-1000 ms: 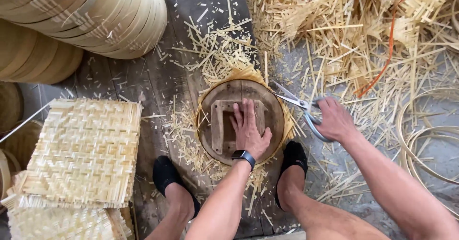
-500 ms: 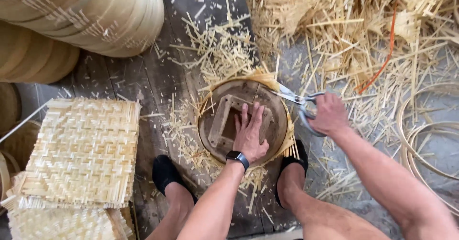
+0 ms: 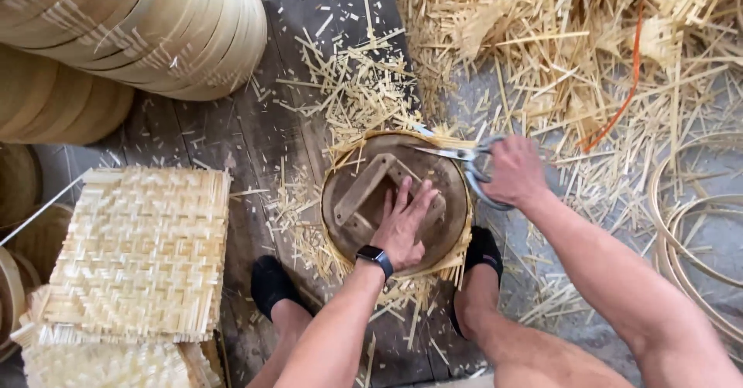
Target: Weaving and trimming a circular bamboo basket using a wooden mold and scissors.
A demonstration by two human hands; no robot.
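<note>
My left hand, with a dark watch at the wrist, presses flat on a round wooden disc that has a raised wooden handle frame. A woven bamboo mat lies under the disc, and its trimmed edge sticks out around the rim. My right hand grips a pair of metal scissors whose blades lie over the disc's upper right rim. My two feet in black socks flank the disc.
A stack of square woven bamboo mats lies at the left. Stacked round bamboo hoops fill the upper left. Cut bamboo strips litter the right, with an orange cord and thin bamboo rings at the far right.
The disc has turned under my left hand, its handle frame now slanted. My right hand has brought the scissors from beside the disc up over its upper right rim.
</note>
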